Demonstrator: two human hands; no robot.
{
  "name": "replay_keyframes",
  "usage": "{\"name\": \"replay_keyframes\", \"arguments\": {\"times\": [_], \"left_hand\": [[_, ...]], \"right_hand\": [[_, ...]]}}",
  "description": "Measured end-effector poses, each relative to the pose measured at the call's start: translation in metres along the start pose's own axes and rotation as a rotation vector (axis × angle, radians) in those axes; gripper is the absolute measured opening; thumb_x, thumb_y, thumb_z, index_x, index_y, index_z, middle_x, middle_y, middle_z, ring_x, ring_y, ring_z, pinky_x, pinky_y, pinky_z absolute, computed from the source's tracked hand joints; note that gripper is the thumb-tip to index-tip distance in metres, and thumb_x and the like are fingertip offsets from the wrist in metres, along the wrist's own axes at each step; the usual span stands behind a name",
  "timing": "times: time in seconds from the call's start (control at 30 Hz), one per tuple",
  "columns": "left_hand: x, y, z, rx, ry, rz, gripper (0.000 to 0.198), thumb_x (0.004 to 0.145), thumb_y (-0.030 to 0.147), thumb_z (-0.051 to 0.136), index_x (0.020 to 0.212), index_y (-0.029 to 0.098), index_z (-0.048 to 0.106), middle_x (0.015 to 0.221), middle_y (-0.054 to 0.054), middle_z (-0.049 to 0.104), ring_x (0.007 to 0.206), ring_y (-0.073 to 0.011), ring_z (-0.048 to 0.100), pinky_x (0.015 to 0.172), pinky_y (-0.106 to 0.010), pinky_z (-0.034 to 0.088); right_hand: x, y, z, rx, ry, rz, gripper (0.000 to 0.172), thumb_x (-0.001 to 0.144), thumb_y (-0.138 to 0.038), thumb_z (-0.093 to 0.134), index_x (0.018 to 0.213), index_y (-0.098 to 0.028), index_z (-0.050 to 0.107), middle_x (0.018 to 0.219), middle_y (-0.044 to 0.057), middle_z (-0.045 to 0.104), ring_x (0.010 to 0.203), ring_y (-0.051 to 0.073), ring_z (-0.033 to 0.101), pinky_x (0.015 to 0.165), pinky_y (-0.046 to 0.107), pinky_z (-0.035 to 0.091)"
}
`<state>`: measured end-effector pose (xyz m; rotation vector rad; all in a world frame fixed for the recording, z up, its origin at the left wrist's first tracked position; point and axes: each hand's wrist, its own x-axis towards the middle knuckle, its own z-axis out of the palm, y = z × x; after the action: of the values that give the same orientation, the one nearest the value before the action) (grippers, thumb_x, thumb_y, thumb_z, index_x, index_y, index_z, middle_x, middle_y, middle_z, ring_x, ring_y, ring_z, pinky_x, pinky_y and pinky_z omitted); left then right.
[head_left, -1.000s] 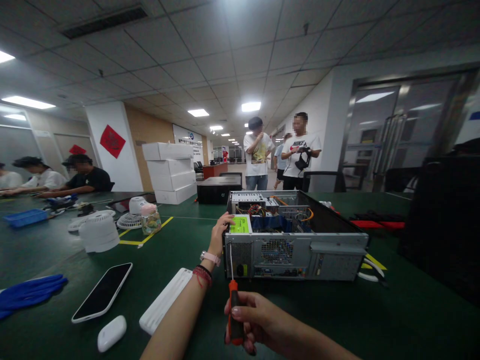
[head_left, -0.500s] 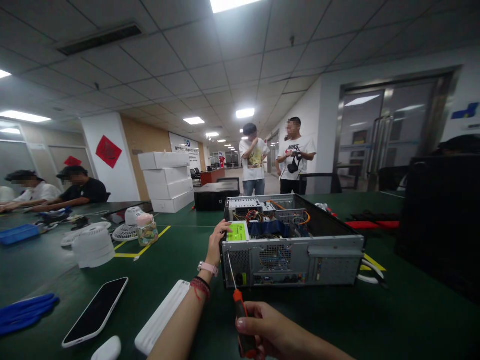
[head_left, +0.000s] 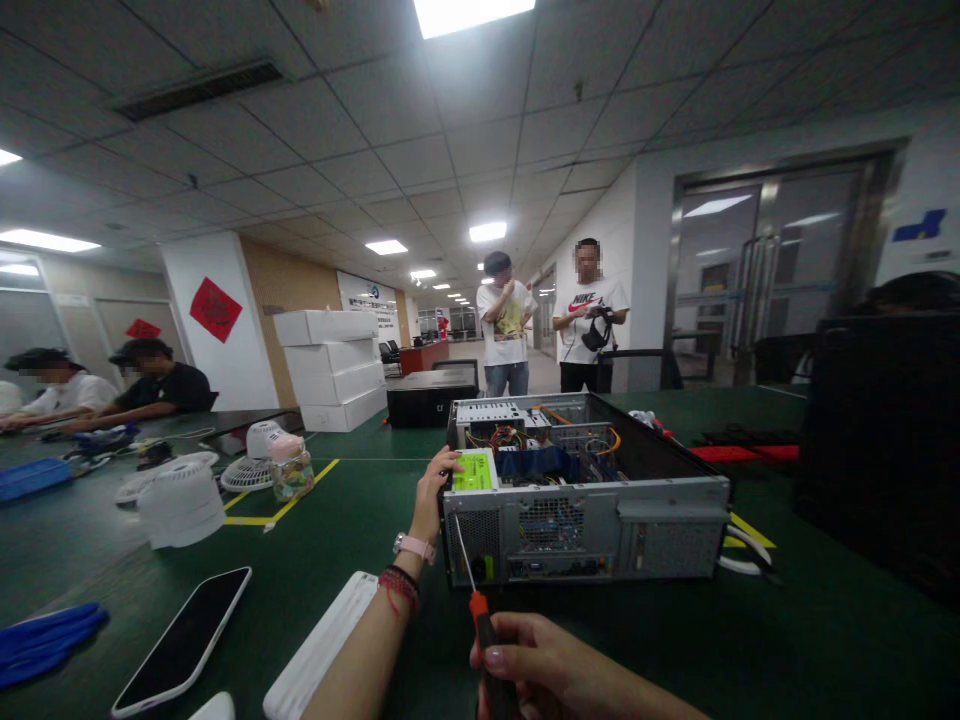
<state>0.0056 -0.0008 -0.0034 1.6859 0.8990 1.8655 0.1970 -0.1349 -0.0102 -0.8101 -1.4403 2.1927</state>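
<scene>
An opened desktop computer case lies on its side with its rear panel facing me. My left hand grips its rear left corner, fingers curled over the top beside the green-labelled power supply. In my right hand is a screwdriver with a red and black handle, held from below and pointing up. Its long thin shaft reaches the upper left of the rear panel, by the perforated grille. Whether a screw sits under the tip is too small to tell. Cables and boards show inside the case.
Left of my forearm lie a white power-bank-like block, a phone and blue gloves. Small white fans and a jar stand beyond. A dark tower rises at right. Two people stand behind the table.
The view has shifted slightly, so the table things sit a little lower. Both hands and the screwdriver keep about the same place against the case.
</scene>
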Motion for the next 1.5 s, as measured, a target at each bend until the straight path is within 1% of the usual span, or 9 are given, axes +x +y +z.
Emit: {"name": "replay_keyframes", "arguments": {"times": [0.3,0.43,0.57,0.7,0.83,0.97,1.27,1.37,1.5], "left_hand": [[-0.001,-0.003,-0.001,0.008,0.003,0.019,0.027,0.076,0.029,0.04,0.075,0.015,0.063,0.111,-0.009,0.063,0.127,-0.0273,0.041,0.109,-0.043,0.026],[-0.001,-0.004,-0.001,0.016,0.006,0.023,0.026,0.076,0.028,0.04,0.074,0.015,0.063,0.112,-0.009,0.064,0.127,-0.0273,0.041,0.109,-0.044,0.026],[0.0,-0.004,-0.001,0.01,0.003,0.021,0.027,0.077,0.028,0.04,0.074,0.015,0.063,0.111,-0.01,0.064,0.128,-0.0276,0.041,0.109,-0.045,0.026],[0.0,-0.004,-0.001,0.011,0.0,0.028,0.026,0.077,0.028,0.04,0.074,0.016,0.063,0.111,-0.009,0.064,0.127,-0.0275,0.041,0.109,-0.044,0.026],[0.0,-0.001,-0.001,0.018,0.006,0.027,0.026,0.077,0.028,0.04,0.074,0.016,0.063,0.11,-0.009,0.064,0.127,-0.0277,0.042,0.109,-0.044,0.025],[0.0,0.001,0.0,0.028,0.004,0.018,0.026,0.076,0.028,0.04,0.074,0.016,0.063,0.11,-0.009,0.064,0.127,-0.0278,0.041,0.109,-0.044,0.026],[-0.001,-0.001,-0.001,0.039,0.003,0.021,0.025,0.077,0.027,0.039,0.075,0.016,0.062,0.109,-0.009,0.064,0.127,-0.0267,0.042,0.11,-0.044,0.025],[0.0,-0.002,-0.002,0.051,0.0,0.027,0.026,0.076,0.027,0.039,0.075,0.016,0.062,0.109,-0.009,0.064,0.127,-0.0275,0.041,0.108,-0.045,0.027],[0.001,-0.002,-0.002,0.076,-0.011,0.038,0.027,0.077,0.026,0.037,0.076,0.016,0.062,0.11,-0.009,0.064,0.127,-0.0255,0.042,0.108,-0.043,0.027]], "right_hand": [[0.002,0.004,-0.001,0.011,-0.052,0.047,0.044,0.07,-0.045,0.066,0.099,-0.015,0.053,0.075,0.005,0.069,0.049,0.004,0.052,0.045,0.015,0.026],[0.003,0.006,-0.002,0.042,-0.058,0.052,0.042,0.071,-0.042,0.067,0.099,-0.015,0.053,0.081,0.006,0.069,0.052,0.003,0.053,0.047,0.015,0.028],[0.004,0.009,-0.002,0.131,-0.002,0.054,0.041,0.067,-0.034,0.073,0.096,-0.015,0.053,0.075,0.0,0.064,0.052,0.003,0.052,0.046,0.015,0.026],[0.008,0.015,-0.003,0.23,0.02,0.085,0.044,0.065,-0.032,0.074,0.097,-0.016,0.048,0.076,0.0,0.063,0.055,0.006,0.057,0.051,0.018,0.031],[0.007,0.017,-0.001,0.305,0.014,0.097,0.04,0.066,-0.03,0.073,0.093,-0.017,0.047,0.079,0.0,0.064,0.059,0.009,0.062,0.055,0.02,0.034],[0.002,0.012,0.004,0.319,-0.04,0.12,0.036,0.07,-0.032,0.07,0.093,-0.016,0.048,0.08,0.001,0.064,0.06,0.009,0.062,0.059,0.021,0.036],[-0.001,0.013,0.012,0.314,0.021,0.118,0.03,0.074,-0.038,0.063,0.09,-0.017,0.05,0.082,0.002,0.066,0.062,0.009,0.061,0.064,0.024,0.036],[0.0,0.017,0.012,0.344,0.049,0.104,0.033,0.072,-0.041,0.066,0.089,-0.017,0.05,0.081,0.002,0.065,0.062,0.009,0.06,0.066,0.024,0.037],[0.001,0.021,0.012,0.371,0.029,0.061,0.04,0.064,-0.031,0.075,0.091,-0.016,0.05,0.077,0.0,0.062,0.062,0.008,0.058,0.068,0.025,0.039]]}}
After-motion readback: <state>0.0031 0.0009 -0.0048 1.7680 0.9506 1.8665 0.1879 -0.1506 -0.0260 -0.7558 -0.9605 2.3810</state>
